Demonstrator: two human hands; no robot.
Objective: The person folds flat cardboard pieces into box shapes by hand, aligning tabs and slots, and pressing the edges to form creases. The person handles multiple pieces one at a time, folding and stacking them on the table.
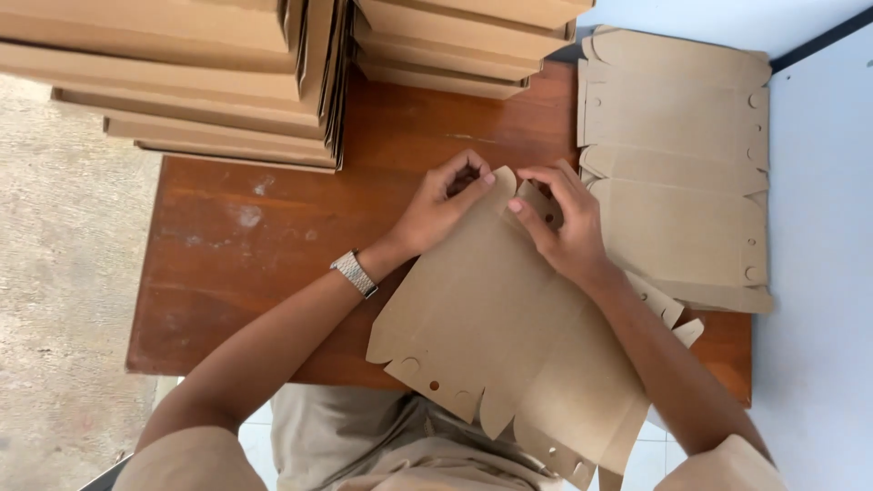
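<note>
A flat brown cardboard box blank [509,336] lies tilted on the wooden table [264,264], its scalloped tabs with small holes hanging over the near edge. My left hand [443,205], a metal watch on its wrist, pinches the blank's far corner flap. My right hand [562,223] grips the same far edge just to the right, fingers curled over a folded tab. Both hands nearly touch each other.
A stack of unfolded flat blanks [677,164] lies at the table's right side against a pale blue wall. Folded brown cardboard boxes are piled at the far left [191,82] and far centre [464,45]. Concrete floor [64,273] lies to the left.
</note>
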